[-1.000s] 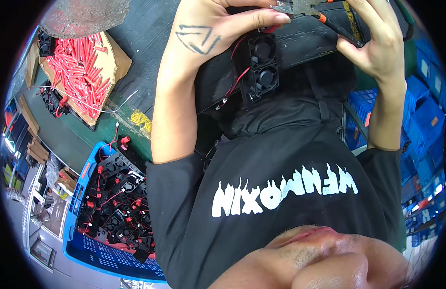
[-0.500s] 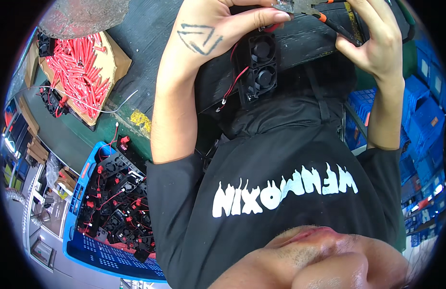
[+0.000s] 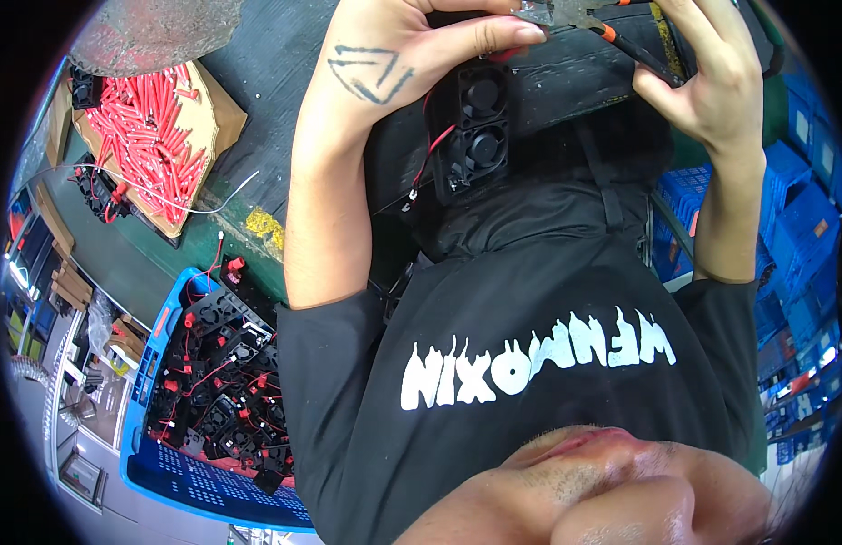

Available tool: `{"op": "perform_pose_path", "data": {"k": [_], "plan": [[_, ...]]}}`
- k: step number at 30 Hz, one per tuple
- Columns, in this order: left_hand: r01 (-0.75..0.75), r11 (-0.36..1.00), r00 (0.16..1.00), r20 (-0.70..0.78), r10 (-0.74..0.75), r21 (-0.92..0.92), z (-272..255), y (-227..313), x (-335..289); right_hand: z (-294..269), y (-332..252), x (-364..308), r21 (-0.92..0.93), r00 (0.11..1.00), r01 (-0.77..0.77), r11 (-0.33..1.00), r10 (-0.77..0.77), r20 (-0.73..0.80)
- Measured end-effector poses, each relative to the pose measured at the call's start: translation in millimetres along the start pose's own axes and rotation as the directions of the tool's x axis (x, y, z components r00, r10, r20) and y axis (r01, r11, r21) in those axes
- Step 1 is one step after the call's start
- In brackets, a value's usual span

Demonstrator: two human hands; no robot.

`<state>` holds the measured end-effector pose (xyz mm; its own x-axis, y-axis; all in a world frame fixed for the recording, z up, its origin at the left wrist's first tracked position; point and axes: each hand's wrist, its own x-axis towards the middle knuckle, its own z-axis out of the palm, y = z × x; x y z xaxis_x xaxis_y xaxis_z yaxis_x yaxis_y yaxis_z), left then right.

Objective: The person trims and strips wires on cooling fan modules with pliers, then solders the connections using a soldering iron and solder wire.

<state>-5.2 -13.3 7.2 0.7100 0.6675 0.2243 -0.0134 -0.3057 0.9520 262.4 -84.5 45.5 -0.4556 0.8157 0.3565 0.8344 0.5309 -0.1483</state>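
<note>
At the top edge, my left hand (image 3: pixel 384 64) is closed, its thumb pressed toward fingers that are partly cut off. Below that thumb hangs a black twin-fan unit (image 3: pixel 480 123) with a red wire and a small white plug; a bit of red shows where thumb and unit meet. My right hand (image 3: pixel 716 95) grips pliers (image 3: pixel 639 56) with black and orange handles. Their metal jaws lie right by my left thumb tip. What sits between the jaws, if anything, I cannot make out.
A cardboard tray (image 3: pixel 210 118) holds many red cylindrical parts on the dark workbench (image 3: pixel 266 109). Lower left, a blue crate (image 3: pixel 153 363) is full of black fan units with red wires. A greyish round plate (image 3: pixel 157 36) overhangs the tray. Blue crates (image 3: pixel 793 218) stack at right.
The twin-fan unit has swung slightly left and its wire with it. My left hand and the pliers' jaws have shifted a touch left; my right hand has hardly moved.
</note>
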Motion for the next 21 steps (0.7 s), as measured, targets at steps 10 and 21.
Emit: {"op": "perform_pose_path", "data": {"k": [10, 21], "plan": [[0.069, 0.997, 0.997, 0.019, -0.069, -0.017, -1.0, 0.5, -2.5, 2.2, -5.4, 2.1, 0.047, 0.999, -0.003, 0.999, 0.005, -0.037], [0.073, 0.997, 0.996, 0.047, -0.073, -0.002, -1.5, 0.9, -2.0, 0.5, -8.2, 0.3, 0.085, 0.999, -0.034, 0.996, 0.036, -0.016]]}}
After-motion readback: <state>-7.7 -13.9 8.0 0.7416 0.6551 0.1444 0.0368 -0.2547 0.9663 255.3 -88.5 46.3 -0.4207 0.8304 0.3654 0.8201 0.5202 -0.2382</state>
